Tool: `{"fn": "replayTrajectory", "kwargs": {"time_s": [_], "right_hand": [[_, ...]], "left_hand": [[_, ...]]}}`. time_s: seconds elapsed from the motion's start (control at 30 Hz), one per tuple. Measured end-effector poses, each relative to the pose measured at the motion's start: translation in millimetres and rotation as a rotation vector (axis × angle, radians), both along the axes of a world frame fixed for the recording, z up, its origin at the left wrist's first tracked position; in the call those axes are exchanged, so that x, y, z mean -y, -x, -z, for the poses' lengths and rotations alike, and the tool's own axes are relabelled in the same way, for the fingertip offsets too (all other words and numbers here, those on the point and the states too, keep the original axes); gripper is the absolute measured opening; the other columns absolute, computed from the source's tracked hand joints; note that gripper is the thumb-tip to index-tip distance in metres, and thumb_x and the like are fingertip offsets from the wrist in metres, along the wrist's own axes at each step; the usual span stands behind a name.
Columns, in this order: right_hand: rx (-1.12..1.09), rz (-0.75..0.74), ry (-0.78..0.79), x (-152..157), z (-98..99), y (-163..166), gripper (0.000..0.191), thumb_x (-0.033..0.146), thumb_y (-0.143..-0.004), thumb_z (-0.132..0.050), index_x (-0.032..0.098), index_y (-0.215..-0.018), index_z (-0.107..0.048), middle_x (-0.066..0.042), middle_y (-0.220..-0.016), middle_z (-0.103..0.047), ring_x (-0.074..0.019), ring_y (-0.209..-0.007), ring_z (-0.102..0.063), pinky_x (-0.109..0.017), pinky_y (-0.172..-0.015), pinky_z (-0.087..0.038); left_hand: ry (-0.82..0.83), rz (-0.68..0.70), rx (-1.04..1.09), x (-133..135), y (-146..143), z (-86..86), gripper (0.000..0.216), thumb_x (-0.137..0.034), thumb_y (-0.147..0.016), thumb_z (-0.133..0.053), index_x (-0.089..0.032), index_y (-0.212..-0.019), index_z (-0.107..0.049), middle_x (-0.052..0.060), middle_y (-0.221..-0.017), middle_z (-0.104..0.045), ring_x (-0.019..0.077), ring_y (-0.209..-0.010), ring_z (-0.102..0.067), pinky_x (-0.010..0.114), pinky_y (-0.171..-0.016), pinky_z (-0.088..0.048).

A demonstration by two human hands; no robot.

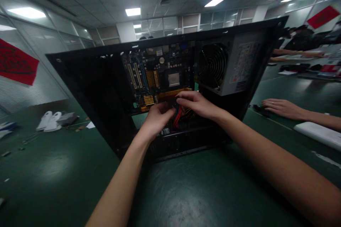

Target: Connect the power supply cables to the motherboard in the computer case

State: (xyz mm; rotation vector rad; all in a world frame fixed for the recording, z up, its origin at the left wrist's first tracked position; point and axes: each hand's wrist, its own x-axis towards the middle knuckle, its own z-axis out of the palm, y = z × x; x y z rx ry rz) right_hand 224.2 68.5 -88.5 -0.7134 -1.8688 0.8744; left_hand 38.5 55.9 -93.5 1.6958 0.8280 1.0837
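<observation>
An open black computer case point(90, 88) stands before me, its inside facing me. Both of my hands reach into its lower middle. My left hand point(157, 118) is closed at a bundle of red and black power cables point(177, 117). My right hand point(195, 103) pinches the top of that bundle from the other side; the cable end is hidden by the fingers. Just above the hands is the motherboard point(149, 74), with yellow slots and a square silver processor point(174, 79). The grey power supply point(241, 64) with its round fan point(213, 64) fills the case's upper right.
The case rests on a green table point(183, 191). On the left lie white objects point(50, 120) beside a grey block point(68, 118). To the right, another person's hand point(283, 109) lies on the table, near a white bar-shaped object point(319, 133). People work farther back.
</observation>
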Motion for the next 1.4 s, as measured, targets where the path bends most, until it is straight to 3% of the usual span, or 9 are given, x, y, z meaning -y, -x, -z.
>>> {"fn": "replayTrajectory", "kwargs": {"time_s": [0.17,0.4,0.63,0.73,0.87,0.93,1.17,1.4], "right_hand": [[0.027,0.017,-0.007,-1,2.9,1,0.030,0.046,-0.088,-0.060,0.017,-0.083,-0.060,0.002,-0.066,-0.059,-0.0119,-0.060,-0.055,-0.025,-0.059,-0.045],[0.025,0.033,-0.047,0,5.3,7,0.026,0.041,-0.090,-0.060,0.016,-0.083,-0.061,0.002,-0.066,-0.059,-0.0111,-0.060,-0.053,-0.024,-0.058,-0.042],[0.036,0.032,-0.035,0,6.2,8,0.025,0.040,-0.090,-0.060,0.015,-0.085,-0.063,0.002,-0.066,-0.058,-0.0112,-0.060,-0.052,-0.025,-0.058,-0.041],[0.025,0.041,-0.025,0,4.3,9,0.026,0.040,-0.089,-0.060,0.015,-0.083,-0.063,0.001,-0.066,-0.058,-0.0119,-0.059,-0.053,-0.026,-0.058,-0.042],[0.018,0.047,0.003,-1,2.3,7,0.029,0.044,-0.088,-0.060,0.016,-0.081,-0.062,0.001,-0.066,-0.059,-0.0125,-0.059,-0.055,-0.026,-0.058,-0.043],[0.013,0.040,0.028,-2,1.6,6,0.031,0.046,-0.088,-0.061,0.016,-0.080,-0.060,0.001,-0.066,-0.059,-0.0120,-0.058,-0.055,-0.026,-0.058,-0.044],[0.010,0.021,0.082,-2,2.0,6,0.032,0.048,-0.087,-0.062,0.016,-0.082,-0.060,0.001,-0.066,-0.058,-0.0114,-0.058,-0.055,-0.026,-0.057,-0.043],[0.016,0.039,0.067,0,5.5,9,0.031,0.046,-0.087,-0.061,0.015,-0.086,-0.062,0.001,-0.066,-0.058,-0.0113,-0.059,-0.053,-0.025,-0.058,-0.042]], "left_hand": [[-0.127,-0.039,-0.065,-2,-2,2.2,0.021,-0.024,-0.079,-0.062,-0.012,-0.092,-0.073,0.008,-0.094,-0.077,0.0208,-0.088,-0.069,0.028,-0.080,-0.050],[-0.258,-0.240,-0.268,3,0,-0.8,0.021,-0.027,-0.082,-0.056,-0.013,-0.081,-0.071,0.006,-0.078,-0.074,0.0205,-0.076,-0.066,0.027,-0.067,-0.045],[-0.412,-0.472,-0.442,9,-5,-0.8,0.017,-0.027,-0.080,-0.059,-0.014,-0.084,-0.069,0.010,-0.082,-0.073,0.0232,-0.075,-0.065,0.030,-0.064,-0.040],[-0.364,-0.418,-0.377,7,-2,0.5,0.016,-0.026,-0.080,-0.060,-0.014,-0.082,-0.069,0.009,-0.081,-0.073,0.0219,-0.074,-0.065,0.029,-0.064,-0.041],[-0.241,-0.140,-0.169,0,5,3.7,0.018,-0.026,-0.085,-0.057,-0.013,-0.090,-0.070,0.007,-0.089,-0.074,0.0202,-0.084,-0.067,0.026,-0.071,-0.046],[-0.225,-0.079,-0.141,-3,7,4.9,0.019,-0.027,-0.088,-0.056,-0.013,-0.091,-0.068,0.006,-0.090,-0.074,0.0195,-0.086,-0.067,0.026,-0.074,-0.047],[-0.236,-0.122,-0.201,-2,4,3.4,0.020,-0.026,-0.089,-0.054,-0.012,-0.091,-0.067,0.007,-0.090,-0.073,0.0195,-0.085,-0.066,0.026,-0.073,-0.046],[-0.304,-0.326,-0.367,3,1,1.4,0.018,-0.023,-0.082,-0.056,-0.012,-0.084,-0.070,0.006,-0.078,-0.072,0.0179,-0.072,-0.065,0.025,-0.061,-0.039]]}}
